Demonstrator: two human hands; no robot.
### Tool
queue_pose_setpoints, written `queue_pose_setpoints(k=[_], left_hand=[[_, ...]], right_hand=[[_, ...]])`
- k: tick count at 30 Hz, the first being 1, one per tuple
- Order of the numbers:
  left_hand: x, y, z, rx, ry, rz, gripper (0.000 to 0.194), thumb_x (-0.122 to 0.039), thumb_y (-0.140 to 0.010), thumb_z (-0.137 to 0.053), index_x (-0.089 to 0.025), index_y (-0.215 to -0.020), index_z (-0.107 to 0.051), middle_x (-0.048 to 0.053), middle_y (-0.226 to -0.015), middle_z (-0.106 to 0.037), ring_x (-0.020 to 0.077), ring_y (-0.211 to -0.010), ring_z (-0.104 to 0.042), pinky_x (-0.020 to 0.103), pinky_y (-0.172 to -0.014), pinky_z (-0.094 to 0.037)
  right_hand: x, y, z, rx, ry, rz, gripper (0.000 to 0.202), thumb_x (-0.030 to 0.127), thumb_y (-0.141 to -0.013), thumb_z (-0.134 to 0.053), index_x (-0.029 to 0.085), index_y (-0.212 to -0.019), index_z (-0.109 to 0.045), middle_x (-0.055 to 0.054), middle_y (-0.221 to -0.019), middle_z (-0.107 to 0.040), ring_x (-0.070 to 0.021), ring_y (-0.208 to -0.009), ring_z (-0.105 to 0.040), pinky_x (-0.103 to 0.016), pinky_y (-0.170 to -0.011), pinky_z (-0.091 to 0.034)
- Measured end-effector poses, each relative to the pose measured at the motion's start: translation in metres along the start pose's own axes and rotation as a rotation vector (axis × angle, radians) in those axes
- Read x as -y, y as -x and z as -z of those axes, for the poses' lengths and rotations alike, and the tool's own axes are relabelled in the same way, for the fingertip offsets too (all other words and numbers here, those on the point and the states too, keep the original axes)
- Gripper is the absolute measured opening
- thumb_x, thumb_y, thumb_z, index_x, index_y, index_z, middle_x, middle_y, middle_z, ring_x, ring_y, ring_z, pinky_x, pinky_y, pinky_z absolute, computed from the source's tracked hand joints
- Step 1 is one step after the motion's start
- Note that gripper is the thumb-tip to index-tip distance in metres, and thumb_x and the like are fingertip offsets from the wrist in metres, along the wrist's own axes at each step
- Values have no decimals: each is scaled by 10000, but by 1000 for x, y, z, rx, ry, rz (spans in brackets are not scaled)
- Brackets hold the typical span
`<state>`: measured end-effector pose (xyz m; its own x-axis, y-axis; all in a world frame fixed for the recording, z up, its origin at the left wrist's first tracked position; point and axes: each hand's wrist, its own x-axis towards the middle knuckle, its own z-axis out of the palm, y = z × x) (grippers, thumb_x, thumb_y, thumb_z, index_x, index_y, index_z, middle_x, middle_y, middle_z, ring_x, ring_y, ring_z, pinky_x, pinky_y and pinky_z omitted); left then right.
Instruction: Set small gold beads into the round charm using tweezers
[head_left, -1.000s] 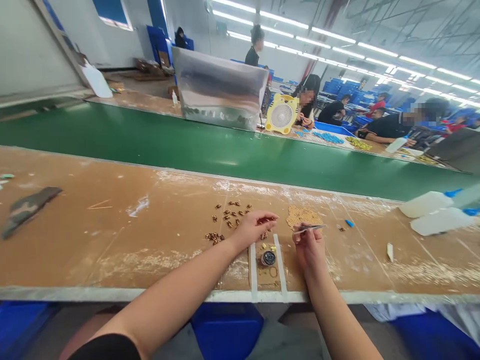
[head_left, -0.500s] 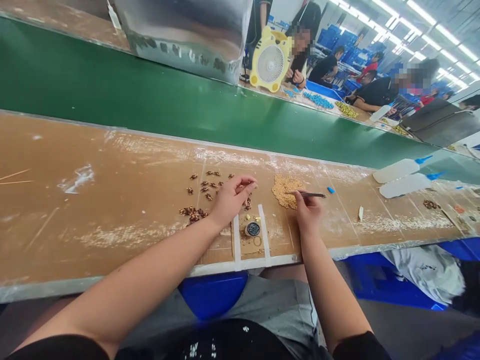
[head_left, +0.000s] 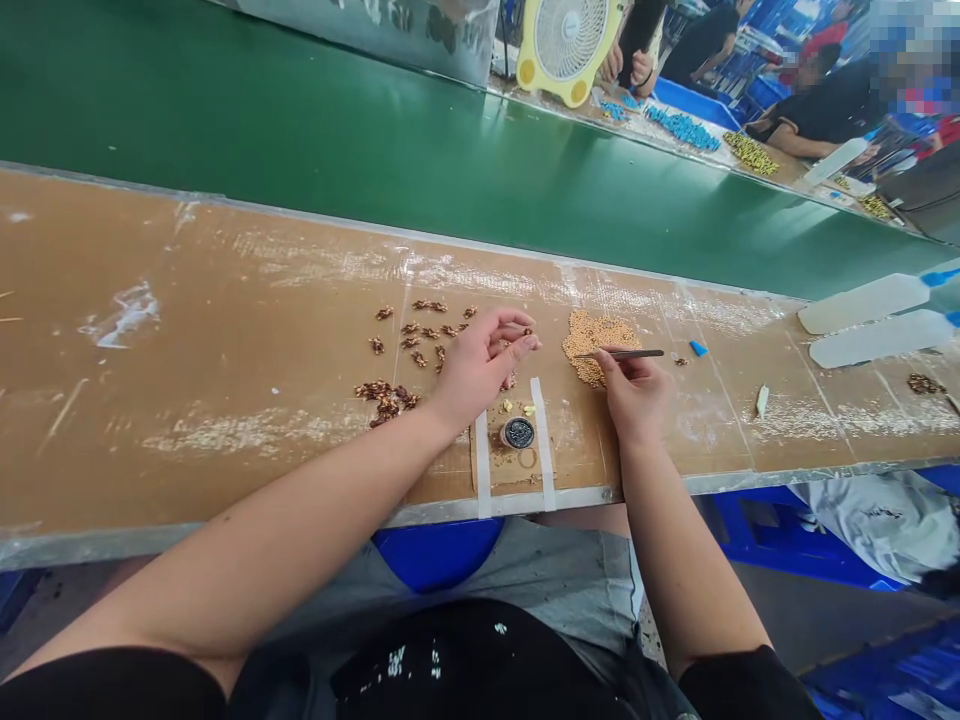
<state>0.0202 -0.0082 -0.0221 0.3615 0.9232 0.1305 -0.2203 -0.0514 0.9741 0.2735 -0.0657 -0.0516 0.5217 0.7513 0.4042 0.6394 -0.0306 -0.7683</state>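
My left hand (head_left: 484,365) pinches a small dark brown piece (head_left: 527,331) between thumb and fingertips. In my right hand (head_left: 636,395) are dark tweezers (head_left: 630,354), their tip at the pile of small tan beads (head_left: 600,335). Left of my left hand lie several small brown pieces (head_left: 430,305) and a denser brown heap (head_left: 386,400). Between my forearms stands a small round pot (head_left: 518,433) with dark contents, flanked by two white tape strips (head_left: 543,440). Small yellowish bits (head_left: 508,406) lie just behind the pot.
Two white bottles (head_left: 862,305) with blue tips lie at the right, with a blue piece (head_left: 698,348) nearer. Beyond the brown table (head_left: 225,380) runs a green belt (head_left: 300,130). Across it are a yellow fan (head_left: 570,40), blue and yellow piles, and other people.
The camera view has tilted down and shifted. My left hand still pinches a small piece, and the tweezers in my right hand remain at the bead pile. A brown bit near the blue piece is now visible.
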Motion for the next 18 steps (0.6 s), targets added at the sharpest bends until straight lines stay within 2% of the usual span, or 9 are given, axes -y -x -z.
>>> queue_pose_setpoints(k=[5,10,13,18], left_hand=[[1,-2,-4,14,-30,-10,119,-175,-1036,-725,-188,-1144,-676,55,-1011,-799,105,-808,-745,161,-516,-464],[1,-3,-4,23,-72,-67,103,-173,-1055,-703,-177,-1152,-669,59,-1018,-809,130,-937,-789,167,-578,-511],[-1,-2,-4,28,-142,-129,90,-165,-1059,-696,-198,-1139,-672,58,-1048,-818,137,-1002,-799,186,-645,-559],[0,-2,-5,10,-256,-185,97,-206,-1066,-704,-219,-1160,-683,54,-1069,-820,146,-993,-810,206,-684,-601]], right_hand=[[-4,-5,-1,-1,-39,-30,578,725,-822,-847,161,-948,-849,-66,-768,-794,-192,-702,-713,-358,-711,-600],[3,-8,-3,18,-105,-5,576,750,-805,-860,189,-932,-820,-85,-888,-850,-244,-835,-831,-417,-815,-701],[6,-7,-5,4,-127,-1,521,709,-817,-873,201,-914,-809,-66,-870,-849,-247,-839,-847,-418,-820,-722],[4,-9,-6,17,-143,14,407,610,-860,-878,214,-913,-798,-49,-877,-846,-242,-840,-853,-419,-835,-734]])
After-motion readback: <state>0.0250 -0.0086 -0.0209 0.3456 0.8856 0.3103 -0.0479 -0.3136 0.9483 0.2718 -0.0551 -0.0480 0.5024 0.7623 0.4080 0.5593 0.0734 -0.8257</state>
